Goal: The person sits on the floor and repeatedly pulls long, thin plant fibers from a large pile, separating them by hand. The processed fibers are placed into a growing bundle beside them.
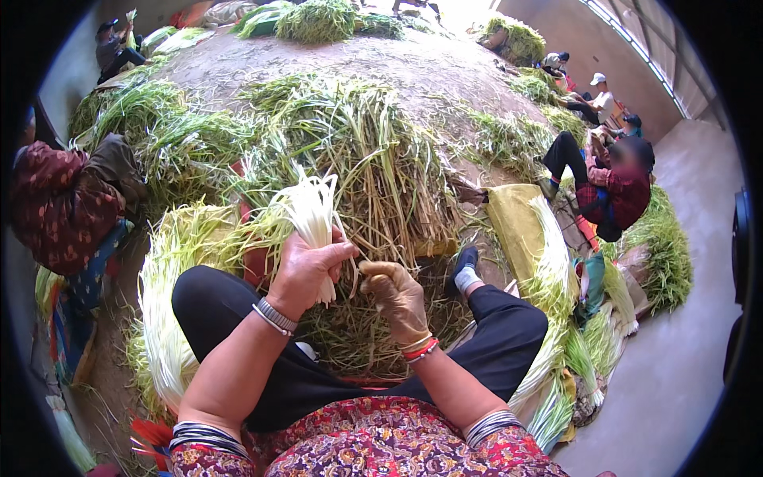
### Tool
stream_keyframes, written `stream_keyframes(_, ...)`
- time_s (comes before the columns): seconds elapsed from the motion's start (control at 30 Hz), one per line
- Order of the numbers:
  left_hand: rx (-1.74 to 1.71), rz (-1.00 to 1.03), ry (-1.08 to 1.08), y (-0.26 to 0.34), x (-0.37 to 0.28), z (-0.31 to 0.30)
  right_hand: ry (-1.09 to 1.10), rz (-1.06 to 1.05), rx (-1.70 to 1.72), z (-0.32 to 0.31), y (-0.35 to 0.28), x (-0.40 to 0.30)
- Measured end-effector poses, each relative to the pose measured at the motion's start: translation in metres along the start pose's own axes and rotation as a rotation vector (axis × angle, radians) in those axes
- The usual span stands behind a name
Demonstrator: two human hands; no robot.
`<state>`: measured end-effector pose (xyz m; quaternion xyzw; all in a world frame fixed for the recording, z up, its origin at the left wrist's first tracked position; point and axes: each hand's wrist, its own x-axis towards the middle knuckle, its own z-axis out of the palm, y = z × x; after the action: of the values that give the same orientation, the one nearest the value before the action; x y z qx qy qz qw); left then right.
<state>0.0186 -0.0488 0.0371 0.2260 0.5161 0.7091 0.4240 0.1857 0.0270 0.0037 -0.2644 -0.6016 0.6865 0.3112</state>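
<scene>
My bare left hand [311,262] grips a bunch of blanched leafy stalks [313,211], which look like garlic chives. Their white ends point up and away, and yellow-green leaves trail to the left. Beside it, my right hand [396,298] wears a tan glove, its fingers curled in. A thin pale strand [356,277] hangs between the hands close to the gloved fingertips; whether they pinch it is unclear. Beyond both hands rises a heap of untrimmed green and straw-brown stalks [381,179]. Loose dry leaves [369,340] lie between my legs.
White stalks [164,334] are piled by my left knee, and more [545,298] lie on yellow sacking [515,220] at right. One person [71,203] sits at left, another [617,185] at right. Green heaps [316,24] and several other people are farther off.
</scene>
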Motion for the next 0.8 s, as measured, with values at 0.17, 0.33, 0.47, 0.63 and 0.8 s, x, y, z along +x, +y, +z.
stream_keyframes(0.17,-0.004,-0.015,0.021,-0.008,0.003,0.004,0.028,-0.011,0.105,0.018,0.016,0.012)
stream_keyframes(0.33,-0.063,0.0,0.041,-0.008,0.013,-0.001,-0.062,0.268,0.079,-0.024,0.074,-0.004)
stream_keyframes(0.47,-0.049,-0.045,0.016,-0.008,0.016,-0.005,-0.029,-0.017,-0.301,-0.051,0.096,-0.003)
stream_keyframes(0.63,-0.016,-0.061,0.005,-0.012,0.015,0.002,-0.214,0.169,0.027,-0.009,0.006,0.006)
stream_keyframes(0.8,0.049,-0.212,-0.135,-0.013,0.006,0.008,-0.221,0.256,0.125,0.008,0.018,0.001)
